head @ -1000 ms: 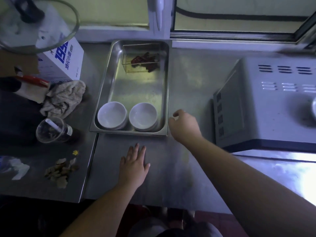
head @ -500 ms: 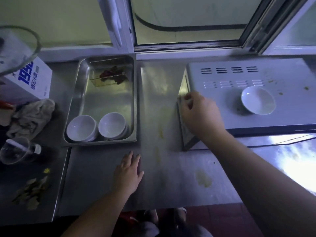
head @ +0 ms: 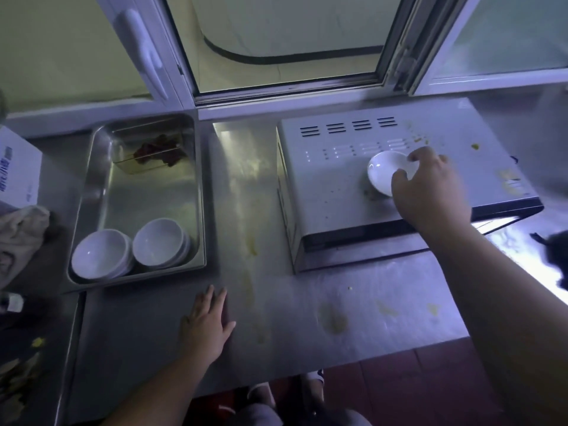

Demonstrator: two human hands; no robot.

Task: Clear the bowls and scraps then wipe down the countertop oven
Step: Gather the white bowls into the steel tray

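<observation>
Head view: the right hand (head: pixel 430 192) is laid over a small white bowl (head: pixel 384 172) on top of the countertop oven (head: pixel 338 186), with thumb and fingers curled round its rim. The left hand (head: pixel 207 327) is pressed flat on the steel counter (head: pixel 276 333), fingers straight, holding nothing. Two stacks of white bowls (head: pixel 129 247) are kept at the near end of a metal tray (head: pixel 92 192) left of the oven. Yellowish scraps (head: pixel 475 146) are scattered on the oven top, and stains (head: pixel 333 318) on the counter.
</observation>
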